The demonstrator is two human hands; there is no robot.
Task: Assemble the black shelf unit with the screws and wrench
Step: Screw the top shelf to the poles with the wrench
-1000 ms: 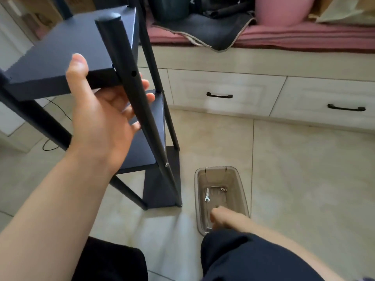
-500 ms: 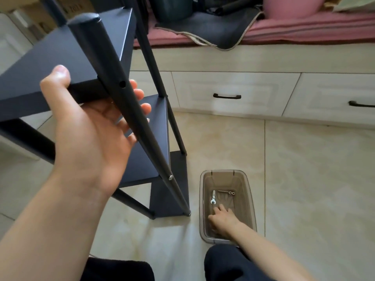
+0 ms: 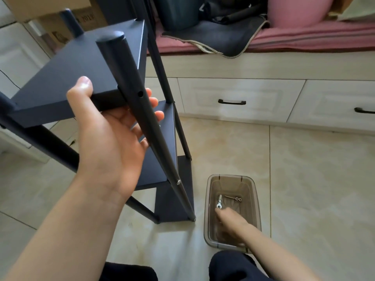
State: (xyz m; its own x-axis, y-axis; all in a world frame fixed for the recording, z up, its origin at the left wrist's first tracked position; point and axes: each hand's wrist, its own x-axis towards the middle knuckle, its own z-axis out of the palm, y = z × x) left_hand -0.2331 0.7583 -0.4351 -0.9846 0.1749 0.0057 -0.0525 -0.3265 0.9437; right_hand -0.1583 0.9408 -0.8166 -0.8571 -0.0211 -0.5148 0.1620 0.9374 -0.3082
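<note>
Shelf unit: The black shelf unit (image 3: 113, 63) is stood on the floor (image 3: 314, 179) at the left, tilted toward the camera. It looks stiff and hard, and not too heavy, since one hand seems enough to steady it.
Left hand: The top board is gripped by the left hand (image 3: 109, 138), with the thumb on top and the fingers curled under and behind the near pole (image 3: 146, 118).
Empty hole: An open screw hole (image 3: 140, 93) is seen in the near pole beside the top board. A screw is probably needed there.
Fitted screw: A silver screw head (image 3: 178, 181) is already seen lower on the same pole.
Bin: A clear brown bin (image 3: 256, 201) is set on the floor just right of the shelf unit.
Wrench: A small silver wrench (image 3: 219, 202) is laid in the bin. It looks thin, hard and slippery, so it is best pinched at its middle.
Screws: Loose screws (image 3: 233, 198) are laid to the right of the wrench. They are tiny and could roll.
Right hand: The right hand (image 3: 231, 219) is reached into the bin, with its fingertips right at the wrench. It cannot be told if anything is gripped.
</note>
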